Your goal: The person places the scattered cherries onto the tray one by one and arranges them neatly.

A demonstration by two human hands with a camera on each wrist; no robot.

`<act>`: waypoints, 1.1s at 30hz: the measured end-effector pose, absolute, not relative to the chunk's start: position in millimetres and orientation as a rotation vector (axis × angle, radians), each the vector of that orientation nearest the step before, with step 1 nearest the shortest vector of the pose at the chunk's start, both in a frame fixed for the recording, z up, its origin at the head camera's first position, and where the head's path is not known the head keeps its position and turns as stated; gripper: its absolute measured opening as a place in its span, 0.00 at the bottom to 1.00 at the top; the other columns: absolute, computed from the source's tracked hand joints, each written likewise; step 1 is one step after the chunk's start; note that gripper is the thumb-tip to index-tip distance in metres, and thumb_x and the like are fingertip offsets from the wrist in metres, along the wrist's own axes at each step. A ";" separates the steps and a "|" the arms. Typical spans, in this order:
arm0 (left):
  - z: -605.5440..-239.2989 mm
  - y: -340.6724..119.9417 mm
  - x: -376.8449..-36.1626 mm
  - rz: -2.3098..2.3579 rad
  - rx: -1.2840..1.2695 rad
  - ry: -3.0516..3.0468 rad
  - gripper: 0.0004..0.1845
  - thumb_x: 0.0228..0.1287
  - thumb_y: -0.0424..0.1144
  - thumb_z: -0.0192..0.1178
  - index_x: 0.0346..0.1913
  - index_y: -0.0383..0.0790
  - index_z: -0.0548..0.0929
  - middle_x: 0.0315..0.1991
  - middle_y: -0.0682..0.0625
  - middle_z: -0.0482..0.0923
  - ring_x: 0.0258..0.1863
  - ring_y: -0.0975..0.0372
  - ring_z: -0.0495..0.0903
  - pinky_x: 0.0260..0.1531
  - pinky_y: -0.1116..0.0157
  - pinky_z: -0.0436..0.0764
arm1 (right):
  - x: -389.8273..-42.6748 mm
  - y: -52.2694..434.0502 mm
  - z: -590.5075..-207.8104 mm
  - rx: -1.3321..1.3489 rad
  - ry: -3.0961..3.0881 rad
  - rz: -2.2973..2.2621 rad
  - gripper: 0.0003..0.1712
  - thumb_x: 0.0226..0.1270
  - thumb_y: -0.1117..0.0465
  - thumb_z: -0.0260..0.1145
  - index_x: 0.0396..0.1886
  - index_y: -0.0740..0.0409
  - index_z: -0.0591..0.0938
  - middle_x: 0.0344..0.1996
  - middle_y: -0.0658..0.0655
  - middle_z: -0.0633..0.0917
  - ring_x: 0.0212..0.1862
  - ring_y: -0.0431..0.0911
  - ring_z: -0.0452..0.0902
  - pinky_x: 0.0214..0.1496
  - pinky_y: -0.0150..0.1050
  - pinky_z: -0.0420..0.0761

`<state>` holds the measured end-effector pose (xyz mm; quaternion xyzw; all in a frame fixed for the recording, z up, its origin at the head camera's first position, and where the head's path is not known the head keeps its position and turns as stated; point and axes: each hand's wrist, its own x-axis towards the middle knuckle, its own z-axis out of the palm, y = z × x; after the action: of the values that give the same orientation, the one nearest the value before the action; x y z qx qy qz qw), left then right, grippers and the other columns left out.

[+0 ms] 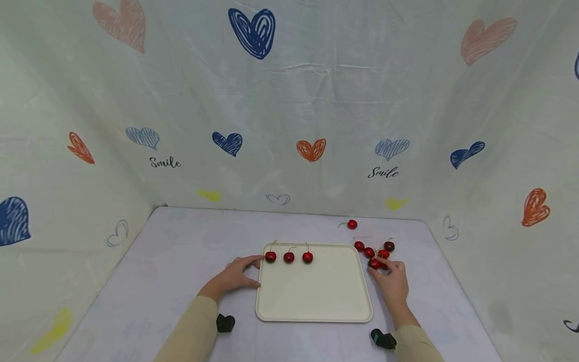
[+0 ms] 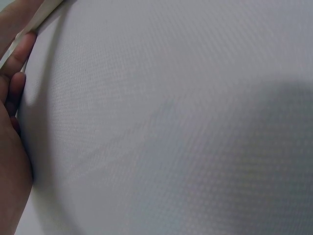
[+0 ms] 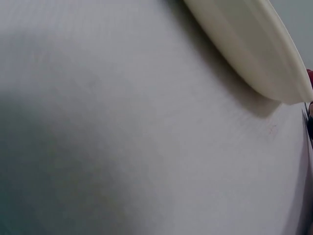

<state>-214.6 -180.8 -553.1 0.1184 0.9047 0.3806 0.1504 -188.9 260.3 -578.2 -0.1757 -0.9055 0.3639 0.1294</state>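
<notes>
A cream rectangular tray (image 1: pixel 316 296) lies on the table, with three red cherries in a row near its far left edge: one cherry (image 1: pixel 270 257) by the corner, then a second (image 1: pixel 288 257) and a third (image 1: pixel 307 257). At the tray's left rim, my left hand (image 1: pixel 232 276) touches with thumb and forefinger spread apart. My right hand (image 1: pixel 392 284), just beyond the right rim, pinches a cherry (image 1: pixel 374 263) among the loose ones. Its fingers partly cover that fruit. The right wrist view shows mainly tablecloth and the tray's side (image 3: pixel 254 49).
Several loose cherries (image 1: pixel 369 252) cluster off the tray's far right corner, a darker one (image 1: pixel 389 246) among them. Another cherry (image 1: pixel 352 224) lies alone farther back. White cloth (image 1: pixel 289 100) printed with hearts hangs behind and beside the table.
</notes>
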 end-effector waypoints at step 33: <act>-555.9 -181.1 -216.1 1.097 0.329 2.596 0.40 0.46 0.43 0.78 0.66 0.51 0.75 0.44 0.65 0.73 0.51 0.60 0.67 0.56 0.45 0.65 | -180.9 228.9 -557.2 -0.259 -2.499 1.470 0.22 0.57 0.63 0.75 0.53 0.59 0.83 0.43 0.55 0.75 0.39 0.46 0.70 0.37 0.30 0.72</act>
<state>-216.1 -181.1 -555.9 0.1147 0.9044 0.3821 0.1514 -180.9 228.9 -557.2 -0.0885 -0.8527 0.5017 0.1152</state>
